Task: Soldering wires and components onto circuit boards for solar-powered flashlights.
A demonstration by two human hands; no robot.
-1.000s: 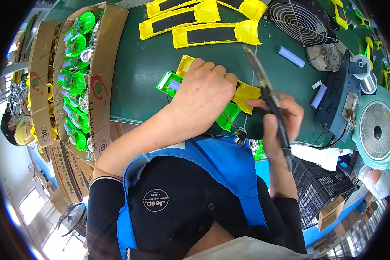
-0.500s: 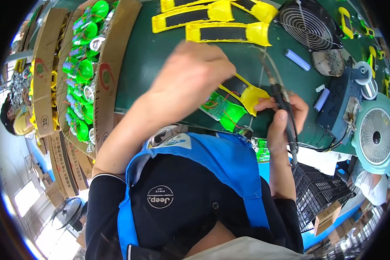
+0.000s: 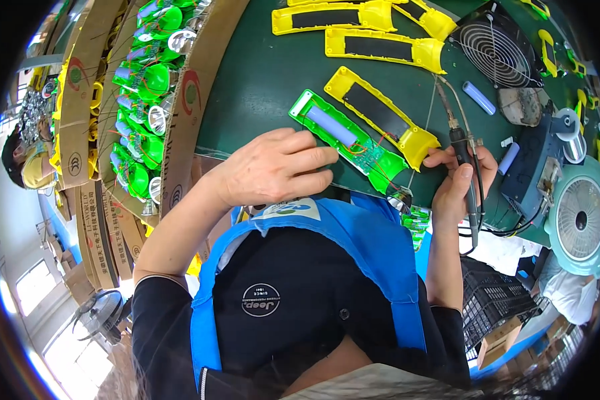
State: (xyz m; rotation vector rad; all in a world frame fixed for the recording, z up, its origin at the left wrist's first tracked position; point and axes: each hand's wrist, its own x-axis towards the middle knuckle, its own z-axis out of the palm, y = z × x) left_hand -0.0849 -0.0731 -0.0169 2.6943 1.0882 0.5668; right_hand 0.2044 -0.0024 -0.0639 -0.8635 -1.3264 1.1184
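A green plastic lamp housing [image 3: 388, 175] lies slantwise on the bench, with a blue cylindrical battery [image 3: 332, 127], a green circuit board [image 3: 361, 155] and thin red wires inside. My left hand [image 3: 280, 167] is beside its lower left edge, fingers curled together; whether anything is in them is hidden. My right hand [image 3: 463, 177] is closed round a soldering iron [image 3: 461, 150], its tip pointing away from me and apart from the housing. Just beyond the housing lies a yellow shell [image 3: 373, 110] with a black strip. A silver reflector [image 3: 400, 199] sits at the housing's near end.
More yellow shells [image 3: 387, 50] lie at the far side. A black fan [image 3: 493, 50], a loose battery [image 3: 479, 98], a blue soldering station [image 3: 533, 157] and a teal fan [image 3: 580, 217] stand right. A cardboard box [image 3: 197, 80] of green assemblies [image 3: 150, 83] borders the left.
My left hand has drawn back toward me from over the green housing, uncovering the battery inside. The right hand keeps hold of the soldering iron. The whole view has shifted slightly.
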